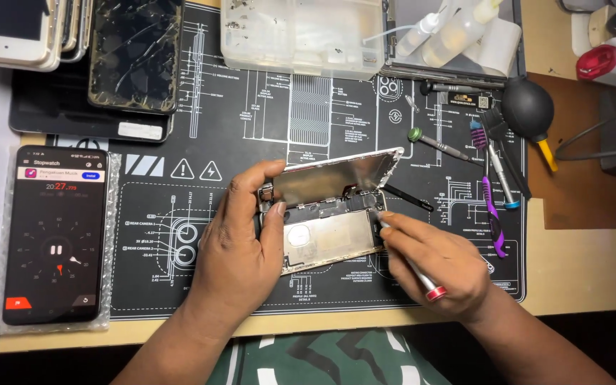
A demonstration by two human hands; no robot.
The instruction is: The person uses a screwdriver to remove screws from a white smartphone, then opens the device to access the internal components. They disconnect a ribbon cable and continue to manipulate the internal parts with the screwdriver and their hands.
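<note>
Left grip (pixel 240 242) clamped on opened phone (pixel 329 214), right (pixel 433 260) on screwdriver (pixel 411 267) (black printed mat (pixel 251 128), wooden desk (pixel 586 264)).

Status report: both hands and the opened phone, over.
Left hand grips opened phone, propping its screen. Right hand holds screwdriver, tip inside phone. Nothing blocking.

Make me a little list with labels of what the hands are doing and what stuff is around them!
Left hand: left hand grips the opened silver phone body and props its hinged screen panel tilted up.
Right hand: right hand holds a slim silver screwdriver with a red ring, tip at the phone's inside edge.
Surface: black printed repair mat.
Left of mat: black phone showing a stopwatch.
Top left: cracked dark phone.
Right side: black rubber air blower, purple pry tool.
</note>
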